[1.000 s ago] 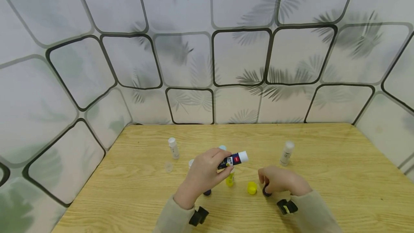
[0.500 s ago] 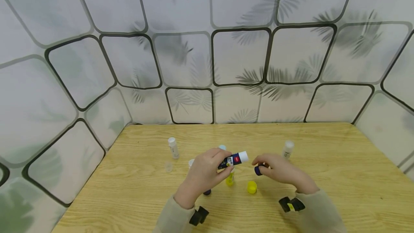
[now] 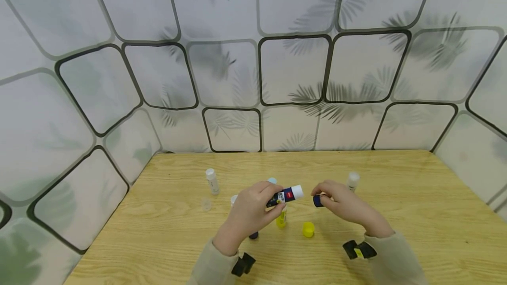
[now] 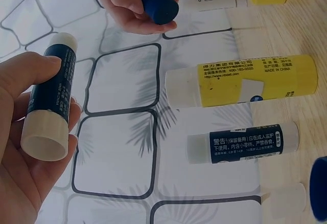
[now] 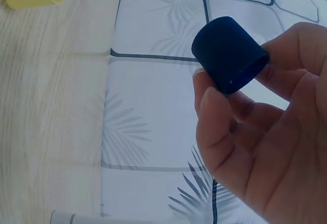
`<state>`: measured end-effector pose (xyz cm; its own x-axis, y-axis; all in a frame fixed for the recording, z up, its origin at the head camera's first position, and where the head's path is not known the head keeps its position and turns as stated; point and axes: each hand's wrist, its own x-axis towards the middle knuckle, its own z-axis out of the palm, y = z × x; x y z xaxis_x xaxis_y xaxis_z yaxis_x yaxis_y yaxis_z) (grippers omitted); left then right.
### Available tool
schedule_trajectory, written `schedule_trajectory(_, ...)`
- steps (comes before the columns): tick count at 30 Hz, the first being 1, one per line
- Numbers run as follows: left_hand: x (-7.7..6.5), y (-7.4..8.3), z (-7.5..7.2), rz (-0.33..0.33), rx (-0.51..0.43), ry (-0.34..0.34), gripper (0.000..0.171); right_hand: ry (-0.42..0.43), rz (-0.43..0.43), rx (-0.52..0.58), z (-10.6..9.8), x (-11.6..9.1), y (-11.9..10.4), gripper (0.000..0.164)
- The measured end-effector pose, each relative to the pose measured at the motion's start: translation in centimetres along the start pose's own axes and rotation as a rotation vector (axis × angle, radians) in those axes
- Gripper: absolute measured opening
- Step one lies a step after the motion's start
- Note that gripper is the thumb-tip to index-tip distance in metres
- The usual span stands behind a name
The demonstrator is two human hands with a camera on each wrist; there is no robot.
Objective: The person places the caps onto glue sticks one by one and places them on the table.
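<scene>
I've got left grip (image 3: 253, 208) closed round the glue stick (image 3: 284, 196) mid-barrel, over the surface (image 3: 431, 214), presumably to keep its ends clear. Right grip (image 3: 343, 201) nearly closed, pinching the blue cap (image 3: 318, 201) by its side, near but apart. Stick's navy, label printed, white ends, one hollow-looking.

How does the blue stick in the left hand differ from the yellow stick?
Colour: the blue stick has a dark blue wrap, the yellow stick a yellow one.
Pose: the blue stick is tilted in the left hand, while the yellow stick stands upright on the table.
Size: the yellow stick looks bulkier than the blue stick in the left wrist view.
Shared: both have printed wraps and a white end.
</scene>
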<state>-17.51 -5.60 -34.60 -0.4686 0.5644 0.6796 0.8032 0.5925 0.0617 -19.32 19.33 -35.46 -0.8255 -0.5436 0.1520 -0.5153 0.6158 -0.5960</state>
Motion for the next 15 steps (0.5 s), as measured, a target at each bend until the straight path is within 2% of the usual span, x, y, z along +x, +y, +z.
schedule_trajectory(8,-0.01,-0.06,0.02,0.001,0.008,0.005,0.027,0.003,-0.007,0.024,-0.26,-0.09,-0.16,0.027)
schedule_trajectory(15,-0.05,-0.12,0.02,0.000,0.000,0.007,0.027,0.053,0.024,0.127,-0.38,-0.06,-0.24,0.013)
